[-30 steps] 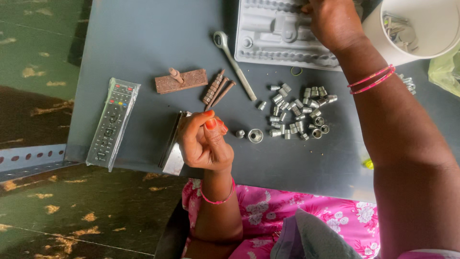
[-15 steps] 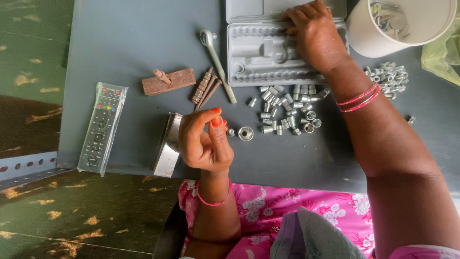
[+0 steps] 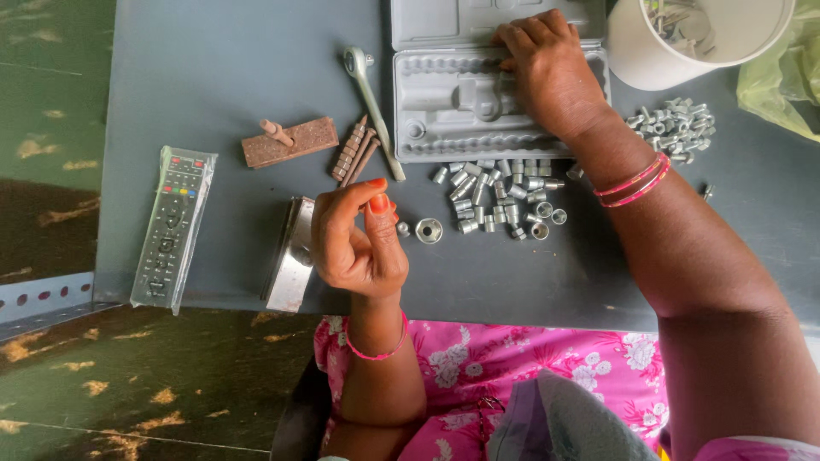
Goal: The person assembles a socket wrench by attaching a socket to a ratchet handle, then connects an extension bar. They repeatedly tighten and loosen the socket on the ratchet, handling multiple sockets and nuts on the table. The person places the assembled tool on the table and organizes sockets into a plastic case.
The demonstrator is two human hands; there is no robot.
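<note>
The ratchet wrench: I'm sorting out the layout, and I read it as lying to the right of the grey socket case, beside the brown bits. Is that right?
Not quite. The ratchet wrench lies to the left of the grey socket case, beside the brown bits, as the head view shows.

A grey table [image 3: 213,77] is carrying a socket case [image 3: 461,111], loose sockets [image 3: 500,201], a ratchet handle [image 3: 371,107], a wrapped remote [image 3: 173,226], a white bucket [image 3: 649,60] and a rusty block [image 3: 290,142].
</note>
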